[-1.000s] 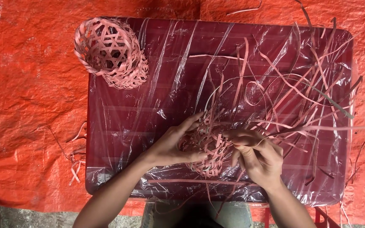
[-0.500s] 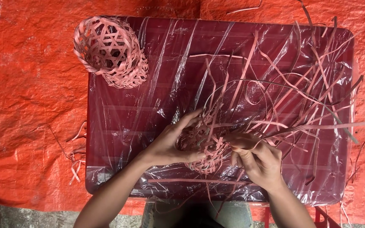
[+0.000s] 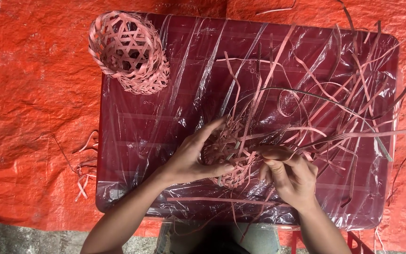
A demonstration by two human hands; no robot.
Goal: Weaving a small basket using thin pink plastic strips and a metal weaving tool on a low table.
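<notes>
Left hand [image 3: 191,157] now wider on half-woven basket [image 3: 229,150] — right hand [image 3: 290,171] fingers pinched on strip [image 3: 334,137].

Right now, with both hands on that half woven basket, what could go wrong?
The loose pink strips fan out tangled to the right, so the right hand might pull the wrong one. The half woven basket is steadied only by the left hand, and it may slide on the slick plastic-wrapped table.
</notes>
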